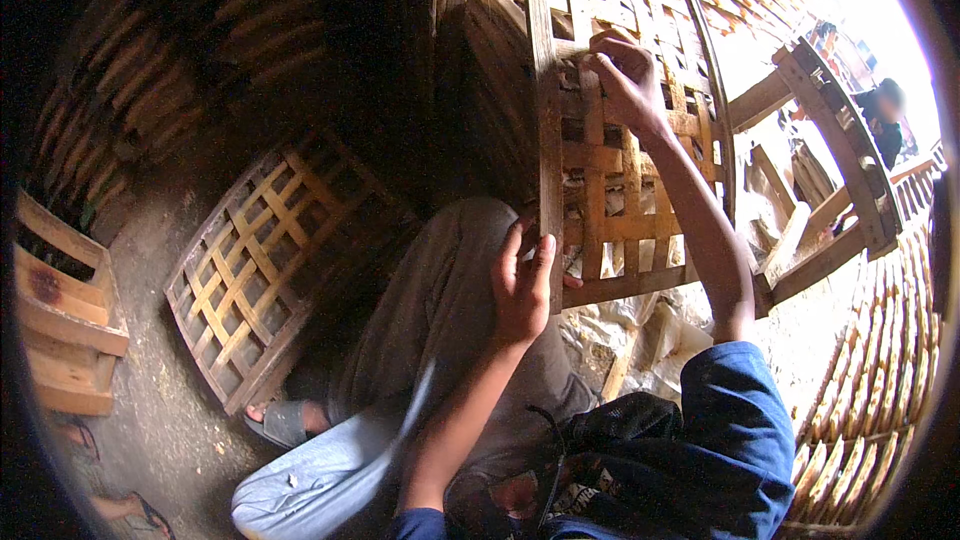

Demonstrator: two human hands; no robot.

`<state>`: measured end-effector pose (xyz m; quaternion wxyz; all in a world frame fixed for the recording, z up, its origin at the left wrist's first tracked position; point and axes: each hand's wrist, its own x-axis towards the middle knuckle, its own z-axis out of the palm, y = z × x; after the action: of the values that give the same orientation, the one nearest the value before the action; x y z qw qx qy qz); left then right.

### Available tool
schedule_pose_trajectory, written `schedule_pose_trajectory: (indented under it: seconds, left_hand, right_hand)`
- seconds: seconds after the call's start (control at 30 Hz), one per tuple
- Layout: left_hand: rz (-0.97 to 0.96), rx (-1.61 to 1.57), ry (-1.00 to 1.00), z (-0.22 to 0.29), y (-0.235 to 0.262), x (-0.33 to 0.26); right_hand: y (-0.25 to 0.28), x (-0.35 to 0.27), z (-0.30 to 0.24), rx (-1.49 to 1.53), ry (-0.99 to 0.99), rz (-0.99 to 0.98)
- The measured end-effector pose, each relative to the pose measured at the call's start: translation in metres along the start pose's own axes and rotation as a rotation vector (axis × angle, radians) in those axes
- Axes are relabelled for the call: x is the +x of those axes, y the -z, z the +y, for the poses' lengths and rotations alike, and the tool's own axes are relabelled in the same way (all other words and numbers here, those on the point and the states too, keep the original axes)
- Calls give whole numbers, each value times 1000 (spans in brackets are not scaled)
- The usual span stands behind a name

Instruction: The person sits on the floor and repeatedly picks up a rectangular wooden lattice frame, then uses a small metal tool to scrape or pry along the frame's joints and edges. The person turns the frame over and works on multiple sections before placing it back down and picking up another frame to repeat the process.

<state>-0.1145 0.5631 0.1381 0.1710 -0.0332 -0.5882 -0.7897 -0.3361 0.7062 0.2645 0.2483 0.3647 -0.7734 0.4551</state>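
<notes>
A wooden frame [544, 100] with flat, bamboo-like strips woven across it stands upright before me, by my knee. My left hand [525, 285] grips the lower part of its left side rail, the thumb in front and the other fingers partly hidden behind the wood. Higher up, my right hand [630, 80] is closed over the lattice close to that rail. Its curled fingers pinch at a flat woven strip [572, 50], and the fingertips are partly hidden. The lattice [630, 230] below that hand shows square gaps.
A second woven panel [250, 270] leans on the floor at left. Curved wooden pieces [70, 320] stand at the far left, near another person's sandalled foot [140, 515]. A wooden stand [845, 140] rises at right, with a person [883, 115] beyond. Slatted fencing [870, 360] borders the right side.
</notes>
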Motion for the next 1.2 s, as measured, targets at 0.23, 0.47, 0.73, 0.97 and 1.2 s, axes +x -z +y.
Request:
schedule_pose_trajectory:
  seconds: [0.23,0.47,0.73,0.97,1.2]
  left_hand:
    - [37,-47,21,0,-3,-2]
    - [21,84,-109,-16,4,-2]
    - [-20,45,-157,-16,-16,6]
    - [-84,238,54,15,16,-2]
    - [-49,-85,48,-16,11,-2]
  right_hand:
    - [-15,6,-10,-284,139,16]
    - [-20,-8,-24,-421,191,28]
    - [24,108,52,-267,294,258]
    - [-30,140,65,-704,67,149]
    - [-4,138,64,-106,-12,10]
